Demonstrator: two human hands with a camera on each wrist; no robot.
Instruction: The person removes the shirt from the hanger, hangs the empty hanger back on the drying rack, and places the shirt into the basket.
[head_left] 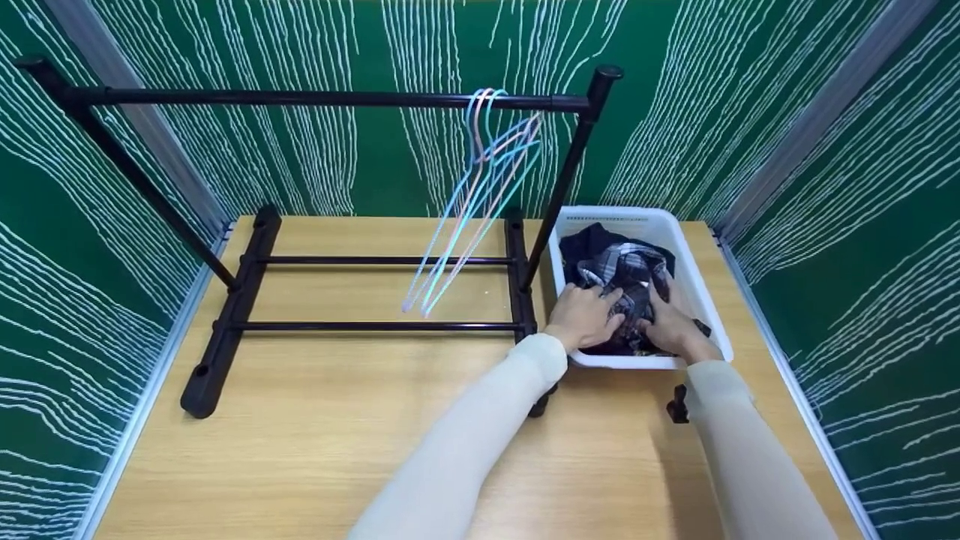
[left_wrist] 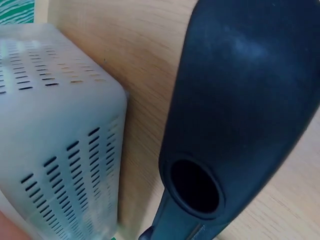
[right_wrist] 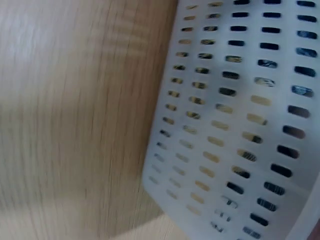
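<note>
A white plastic basket (head_left: 634,362) with slotted walls stands at the right of the head view, holding dark clothes (head_left: 581,244) and a black, grey and white plaid shirt (head_left: 622,259). My left hand (head_left: 585,315) reaches over the near left corner and grips the plaid shirt. Across from it, my right hand (head_left: 673,326) holds the same shirt, thumb toward the left and some fingers lost in the folds. Both wrist views mostly show the outside of the basket wall (left_wrist: 65,150), so the hold is hidden there.
A black clothes rack (head_left: 330,97) stands left of the basket, its foot (left_wrist: 240,100) close to the basket wall. Several pastel hangers (head_left: 469,202) hang near the rail's right end. A small black object (head_left: 677,405) lies before the basket. Green patterned panels (head_left: 862,247) enclose the wooden surface (head_left: 315,450).
</note>
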